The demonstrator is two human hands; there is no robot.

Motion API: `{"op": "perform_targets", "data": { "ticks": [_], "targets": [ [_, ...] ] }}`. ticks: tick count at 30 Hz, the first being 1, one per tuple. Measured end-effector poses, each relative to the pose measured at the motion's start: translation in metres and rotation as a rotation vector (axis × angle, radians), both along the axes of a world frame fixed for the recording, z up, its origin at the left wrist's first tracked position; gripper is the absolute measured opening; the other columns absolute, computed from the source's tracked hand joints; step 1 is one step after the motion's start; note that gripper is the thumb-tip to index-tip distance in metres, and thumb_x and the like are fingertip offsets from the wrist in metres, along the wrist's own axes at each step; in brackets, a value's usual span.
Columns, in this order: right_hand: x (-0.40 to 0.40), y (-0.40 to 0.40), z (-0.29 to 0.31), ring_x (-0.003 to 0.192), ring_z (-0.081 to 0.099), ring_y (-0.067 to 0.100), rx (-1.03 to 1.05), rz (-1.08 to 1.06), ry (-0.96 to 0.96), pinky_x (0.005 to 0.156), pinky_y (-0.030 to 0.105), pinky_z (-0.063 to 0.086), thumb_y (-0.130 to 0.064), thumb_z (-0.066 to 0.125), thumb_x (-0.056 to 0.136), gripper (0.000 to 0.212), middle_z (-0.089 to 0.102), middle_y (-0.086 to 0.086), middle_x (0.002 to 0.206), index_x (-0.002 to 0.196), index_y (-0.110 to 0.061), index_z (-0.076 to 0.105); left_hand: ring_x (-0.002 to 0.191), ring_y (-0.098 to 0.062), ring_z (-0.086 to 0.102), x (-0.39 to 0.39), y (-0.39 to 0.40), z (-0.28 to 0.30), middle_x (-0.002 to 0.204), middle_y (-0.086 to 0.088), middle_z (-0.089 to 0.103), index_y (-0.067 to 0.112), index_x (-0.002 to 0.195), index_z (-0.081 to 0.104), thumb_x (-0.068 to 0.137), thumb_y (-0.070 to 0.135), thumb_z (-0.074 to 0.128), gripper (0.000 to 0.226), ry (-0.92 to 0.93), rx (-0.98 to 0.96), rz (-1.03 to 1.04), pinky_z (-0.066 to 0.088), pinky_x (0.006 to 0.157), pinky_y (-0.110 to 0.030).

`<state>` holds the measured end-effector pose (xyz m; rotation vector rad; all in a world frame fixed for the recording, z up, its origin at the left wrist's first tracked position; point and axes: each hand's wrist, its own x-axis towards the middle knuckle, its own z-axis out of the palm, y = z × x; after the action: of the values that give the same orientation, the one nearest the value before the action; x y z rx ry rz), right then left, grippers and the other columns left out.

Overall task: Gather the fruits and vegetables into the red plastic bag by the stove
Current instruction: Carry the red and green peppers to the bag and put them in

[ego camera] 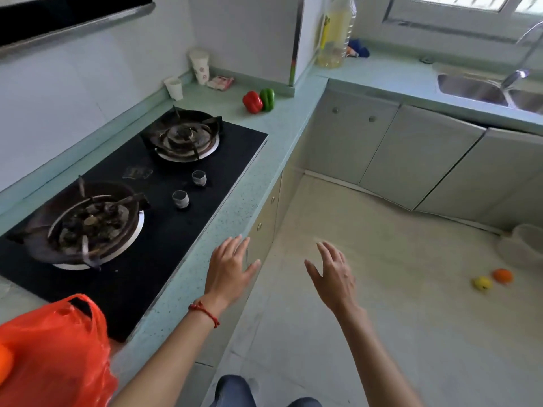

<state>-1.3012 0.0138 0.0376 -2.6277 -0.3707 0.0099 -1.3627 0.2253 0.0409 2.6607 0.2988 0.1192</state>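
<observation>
The red plastic bag (55, 351) sits on the counter at the lower left, beside the black stove (164, 207), with an orange fruit (4, 362) showing at its left edge. A red pepper (252, 102) and a green pepper (268, 99) lie together on the counter beyond the stove. On the floor at the right lie a yellow fruit (482, 283) and an orange fruit (503, 276). My left hand (229, 271) hovers at the counter's front edge with fingers spread, holding nothing. My right hand (335, 277) is out over the floor, fingers spread and empty.
Paper cups (199, 66) and a packet (220, 82) stand in the counter's back corner. A large oil bottle (336, 33) is on the far counter, with a sink (476, 89) and tap at the right. A pale bucket (526, 245) stands on the floor near the cabinets.
</observation>
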Motion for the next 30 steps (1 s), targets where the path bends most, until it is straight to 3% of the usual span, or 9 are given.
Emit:
{"op": "perform_targets", "data": {
  "ticks": [17,22,30],
  "targets": [
    [0.166,-0.016,-0.008,0.122,0.050,0.032,0.052,-0.080,-0.062,0.098,0.039,0.042,-0.035,0.053,0.085,0.054,0.055,0.017,0.130,0.126,-0.002,0.051,0.140,-0.023,0.024,0.186,-0.015,-0.007,0.149,-0.008,0.034,0.014,0.141,0.032,0.074,0.064,0.012,0.085,-0.007,0.026,-0.121,0.014,0.114,-0.033],
    [0.242,-0.050,-0.005,0.126,0.046,0.030,0.051,-0.103,-0.049,0.101,0.038,0.040,-0.031,0.059,0.087,0.051,0.052,0.016,0.134,0.129,-0.003,0.048,0.139,-0.024,0.025,0.269,-0.051,-0.007,0.148,-0.009,0.035,0.014,0.140,0.033,0.073,0.064,0.012,0.087,0.016,0.035,-0.153,0.016,0.114,-0.034],
    [0.356,-0.103,0.004,0.133,0.036,0.024,0.027,-0.154,-0.006,0.105,0.034,0.033,-0.034,0.053,0.090,0.053,0.044,0.011,0.142,0.135,-0.007,0.042,0.136,-0.029,0.032,0.393,-0.101,-0.001,0.144,-0.013,0.041,0.010,0.136,0.041,0.074,0.061,0.021,0.083,0.014,-0.003,-0.175,0.021,0.112,-0.038]
  ]
}}
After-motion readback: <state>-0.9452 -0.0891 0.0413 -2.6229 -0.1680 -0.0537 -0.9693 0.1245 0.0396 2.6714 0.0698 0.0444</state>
